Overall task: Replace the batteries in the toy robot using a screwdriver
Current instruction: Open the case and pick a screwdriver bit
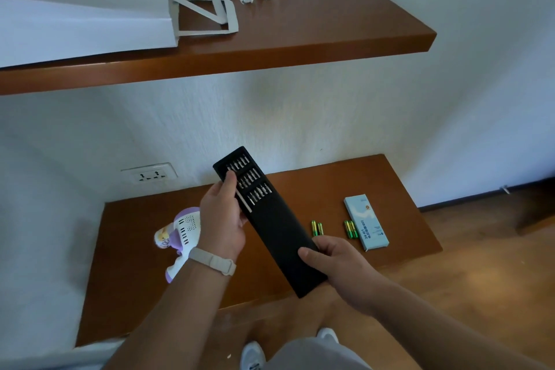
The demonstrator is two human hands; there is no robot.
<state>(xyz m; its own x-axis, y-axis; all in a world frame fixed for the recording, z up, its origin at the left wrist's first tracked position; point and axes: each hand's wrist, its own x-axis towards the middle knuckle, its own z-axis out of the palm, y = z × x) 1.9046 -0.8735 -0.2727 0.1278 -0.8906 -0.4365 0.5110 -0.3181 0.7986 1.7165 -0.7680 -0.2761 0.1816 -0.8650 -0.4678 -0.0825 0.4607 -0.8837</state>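
Squarely in the middle, a long, flat, matte-black screwdriver case (277,233) runs tilted from five o'clock up to eleven o'clock, held in the air above a low shelf (126,273) of glossy brown wood. Its inner tray stands slid out at the far end, showing three short rows of thin metal bits (249,179) and a slim pale rod (244,201) along one edge. The left hand (222,219), a pale woven strap (211,260) on its wrist, grips the tray end, thumb pressed on top beside the bits and fingers curled underneath. The right hand (333,261) holds the near end, thumb flat on the lid, fingers wrapped round the side. At nine o'clock of the left hand the toy robot (183,231), smooth white and purple plastic with slotted vents, lies on the shelf. At three o'clock of the case lie two pairs of green-and-yellow batteries (350,229), the right-hand pair just beside a slim light-blue carton (366,221).
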